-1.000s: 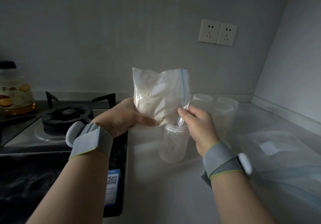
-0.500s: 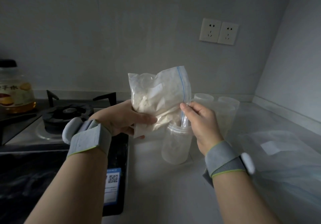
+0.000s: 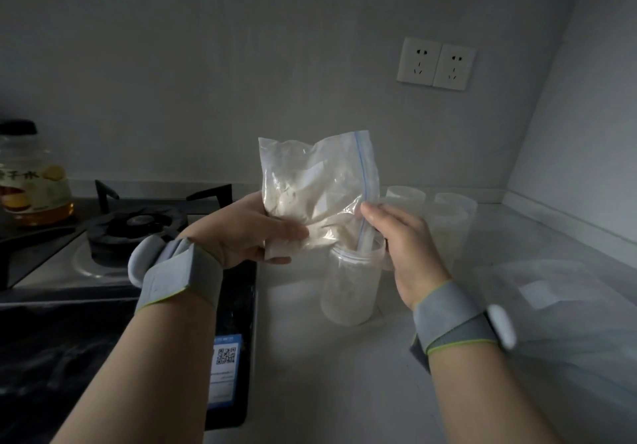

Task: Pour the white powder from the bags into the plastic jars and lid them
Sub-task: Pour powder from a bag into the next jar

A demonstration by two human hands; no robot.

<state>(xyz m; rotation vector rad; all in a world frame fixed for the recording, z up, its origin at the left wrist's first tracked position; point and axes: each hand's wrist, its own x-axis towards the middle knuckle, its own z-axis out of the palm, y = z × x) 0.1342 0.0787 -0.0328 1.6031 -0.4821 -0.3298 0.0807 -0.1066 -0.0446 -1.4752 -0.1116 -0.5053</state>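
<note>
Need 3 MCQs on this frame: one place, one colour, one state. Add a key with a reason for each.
1. Where is the lower corner of the bag of white powder?
A. Over a sink
B. In the mouth of the jar
C. In a bowl

2. What colour is the bag's zip strip?
A. Red
B. Green
C. Blue

3. What state is the jar under the bag in?
A. Upright, no lid
B. Lidded
C. Tipped on its side

Key:
1 B: the corner, pinched by the right hand, dips inside the jar's rim while the left hand holds the bag's other end.
2 C: a blue line runs along the bag's right edge.
3 A: the rim is bare and the jar stands upright.
</note>
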